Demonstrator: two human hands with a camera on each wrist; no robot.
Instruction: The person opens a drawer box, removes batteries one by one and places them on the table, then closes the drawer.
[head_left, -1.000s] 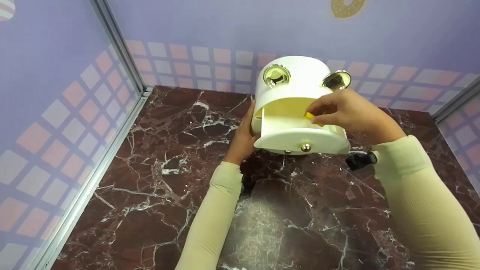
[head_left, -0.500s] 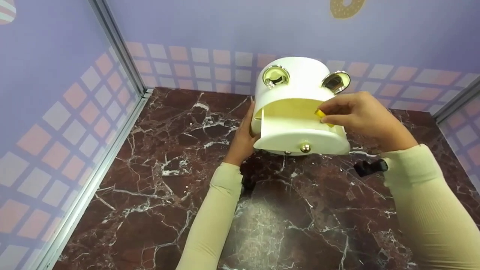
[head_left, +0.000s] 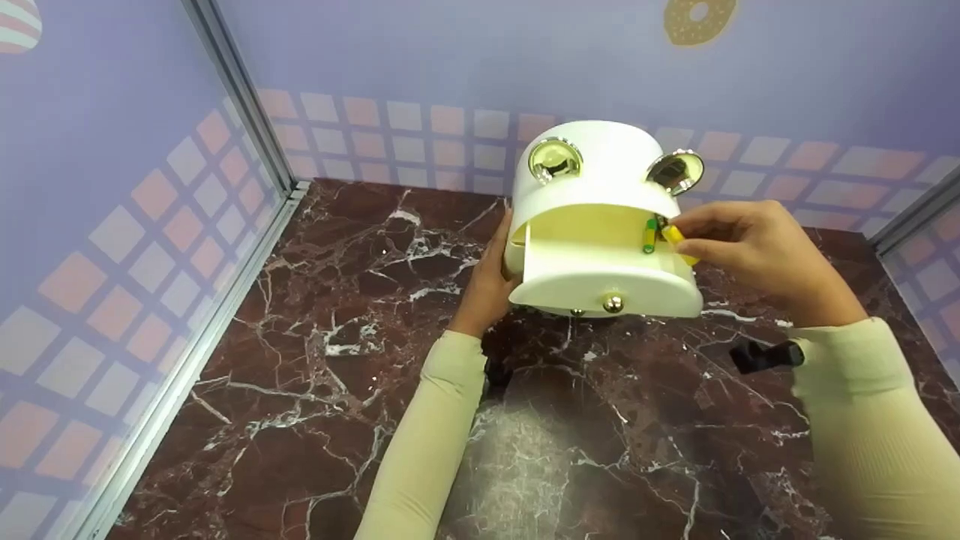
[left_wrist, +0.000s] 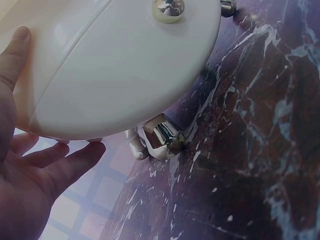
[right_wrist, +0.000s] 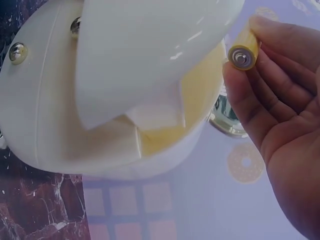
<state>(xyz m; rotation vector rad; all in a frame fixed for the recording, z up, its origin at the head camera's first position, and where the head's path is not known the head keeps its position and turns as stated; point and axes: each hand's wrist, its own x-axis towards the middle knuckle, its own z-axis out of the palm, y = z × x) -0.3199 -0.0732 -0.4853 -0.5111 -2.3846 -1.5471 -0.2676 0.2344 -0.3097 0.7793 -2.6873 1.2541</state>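
Note:
In the head view a white rounded drawer box (head_left: 600,161) stands near the back wall, its upper drawer (head_left: 592,292) pulled out. My left hand (head_left: 484,289) holds the box's left side; in the left wrist view the thumb and fingers (left_wrist: 75,167) lie on either side of its rounded edge. My right hand (head_left: 765,251) pinches a yellow battery (head_left: 680,244) at the drawer's right edge. The right wrist view shows the held battery's metal end (right_wrist: 243,57). A green-and-yellow battery (head_left: 649,237) is inside the drawer's right part; a dark bit beside it is unclear.
Two shiny gold discs (head_left: 555,159) stick up from the box like ears. A round gold knob (head_left: 613,303) is on the drawer front, and a gold foot (left_wrist: 162,137) touches the dark marble table (head_left: 300,420). Patterned purple walls (head_left: 450,67) enclose the table.
My right hand has moved right, from over the drawer to its right edge, with the yellow battery. The green-and-yellow battery in the drawer has come into view. My left hand stays on the box.

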